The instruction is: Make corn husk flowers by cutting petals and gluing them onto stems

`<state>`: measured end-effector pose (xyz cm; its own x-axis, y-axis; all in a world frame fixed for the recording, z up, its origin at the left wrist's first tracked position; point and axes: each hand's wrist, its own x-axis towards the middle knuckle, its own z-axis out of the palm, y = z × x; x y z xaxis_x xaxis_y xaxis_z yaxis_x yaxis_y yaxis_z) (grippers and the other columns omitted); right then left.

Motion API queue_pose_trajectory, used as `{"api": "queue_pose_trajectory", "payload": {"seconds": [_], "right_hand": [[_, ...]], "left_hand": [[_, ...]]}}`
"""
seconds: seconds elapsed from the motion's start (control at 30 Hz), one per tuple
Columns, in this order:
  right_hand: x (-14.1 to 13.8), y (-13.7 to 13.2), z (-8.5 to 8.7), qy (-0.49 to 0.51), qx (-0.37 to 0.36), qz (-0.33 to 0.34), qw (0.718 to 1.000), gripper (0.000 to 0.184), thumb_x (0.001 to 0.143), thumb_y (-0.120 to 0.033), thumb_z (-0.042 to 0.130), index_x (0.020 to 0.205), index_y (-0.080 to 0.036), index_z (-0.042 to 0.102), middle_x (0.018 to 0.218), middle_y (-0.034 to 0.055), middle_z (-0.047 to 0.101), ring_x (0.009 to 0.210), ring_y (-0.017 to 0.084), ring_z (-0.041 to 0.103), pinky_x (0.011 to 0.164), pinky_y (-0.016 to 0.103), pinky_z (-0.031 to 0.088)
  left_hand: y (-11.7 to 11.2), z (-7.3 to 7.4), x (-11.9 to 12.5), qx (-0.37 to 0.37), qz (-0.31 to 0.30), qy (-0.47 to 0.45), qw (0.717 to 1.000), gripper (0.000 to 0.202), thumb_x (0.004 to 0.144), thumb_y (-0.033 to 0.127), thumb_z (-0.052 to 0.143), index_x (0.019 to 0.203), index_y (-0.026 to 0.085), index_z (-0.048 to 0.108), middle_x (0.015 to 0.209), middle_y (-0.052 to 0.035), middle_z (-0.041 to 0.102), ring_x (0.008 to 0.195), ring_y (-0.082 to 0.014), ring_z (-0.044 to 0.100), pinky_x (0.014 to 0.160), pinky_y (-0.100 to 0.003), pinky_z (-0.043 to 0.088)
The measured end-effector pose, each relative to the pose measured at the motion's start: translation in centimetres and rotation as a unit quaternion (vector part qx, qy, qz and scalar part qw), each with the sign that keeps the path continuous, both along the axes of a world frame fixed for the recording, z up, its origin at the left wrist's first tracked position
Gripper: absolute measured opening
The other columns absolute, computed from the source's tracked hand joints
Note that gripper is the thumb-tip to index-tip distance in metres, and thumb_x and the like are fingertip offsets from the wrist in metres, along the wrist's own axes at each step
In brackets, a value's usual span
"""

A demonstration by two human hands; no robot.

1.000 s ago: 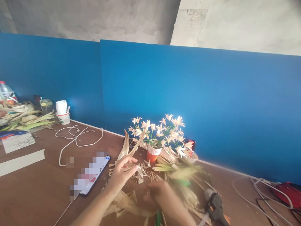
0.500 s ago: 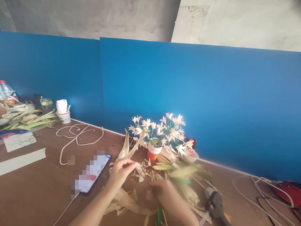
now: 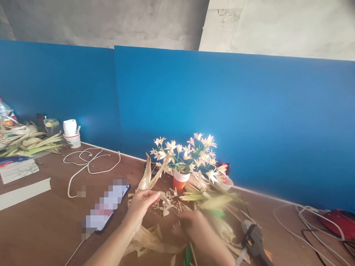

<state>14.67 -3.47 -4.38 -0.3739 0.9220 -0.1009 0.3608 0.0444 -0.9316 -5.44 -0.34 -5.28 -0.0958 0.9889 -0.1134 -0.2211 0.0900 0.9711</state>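
Observation:
My left hand (image 3: 142, 205) is closed in a pinch, thumb against finger. A pale piece of dried corn husk (image 3: 165, 200) reaches out from its fingertips over a scatter of small husk scraps. Close by on the right, my right hand (image 3: 190, 223) is curled and blurred. A thin dark point pokes out from it toward the left hand; the rest of what it holds is hidden. Behind both hands, white husk-like flowers on green stems (image 3: 191, 153) stand in a stack of orange and white paper cups (image 3: 181, 180).
Corn husks (image 3: 155, 240) lie below the hands, greener ones (image 3: 219, 201) to the right. A glue gun (image 3: 255, 240) rests at right, near white cables (image 3: 313, 221). Leftward are a phone (image 3: 108, 210), a coiled white cable (image 3: 88, 162) and a white cup (image 3: 72, 140). A blue partition (image 3: 222, 103) rises behind.
The view has shifted slightly, so the left side of the table sits further left and lower. The left hand's fingertips have moved slightly; the right hand stays nearly in place.

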Motion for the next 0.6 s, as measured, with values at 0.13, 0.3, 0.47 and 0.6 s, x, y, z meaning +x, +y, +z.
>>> {"api": "queue_pose_trajectory", "payload": {"seconds": [0.13,0.3,0.47,0.6], "right_hand": [[-0.1,0.0,0.2,0.017,0.004,0.003,1.0,0.015,0.067,-0.025,0.068,0.071,-0.014,0.076,0.055,-0.0007,0.06,0.059,0.014,0.051,0.057,0.024,0.042],[0.1,-0.1,-0.3,0.033,-0.002,0.007,0.999,0.016,0.068,-0.028,0.07,0.07,-0.013,0.075,0.055,-0.0011,0.059,0.057,0.013,0.049,0.055,0.023,0.042],[-0.1,0.1,-1.2,0.022,-0.011,-0.01,1.0,0.021,0.067,-0.033,0.073,0.074,-0.013,0.075,0.054,-0.0012,0.058,0.054,0.012,0.048,0.052,0.022,0.041],[-0.3,0.2,-1.1,0.022,-0.015,-0.015,1.0,0.028,0.065,-0.036,0.075,0.081,-0.013,0.075,0.057,-0.0007,0.06,0.055,0.012,0.048,0.052,0.022,0.041]], "left_hand": [[0.1,-0.1,0.0,0.006,-0.01,0.02,1.0,0.019,0.063,0.035,0.076,0.062,0.017,0.071,0.061,-0.0022,0.067,0.06,-0.0147,0.057,0.061,-0.024,0.043],[-0.1,-0.1,0.1,0.015,-0.005,0.03,0.999,0.016,0.063,0.032,0.075,0.067,0.017,0.07,0.066,-0.0028,0.069,0.066,-0.0169,0.061,0.065,-0.026,0.045],[-0.4,0.0,0.3,0.006,-0.014,0.021,1.0,0.016,0.061,0.031,0.076,0.063,0.018,0.067,0.06,-0.0003,0.066,0.061,-0.0159,0.059,0.063,-0.026,0.046],[-0.5,0.0,0.6,-0.001,-0.03,0.0,1.0,0.016,0.059,0.03,0.076,0.063,0.017,0.067,0.06,-0.0001,0.065,0.061,-0.0157,0.059,0.065,-0.027,0.046]]}}
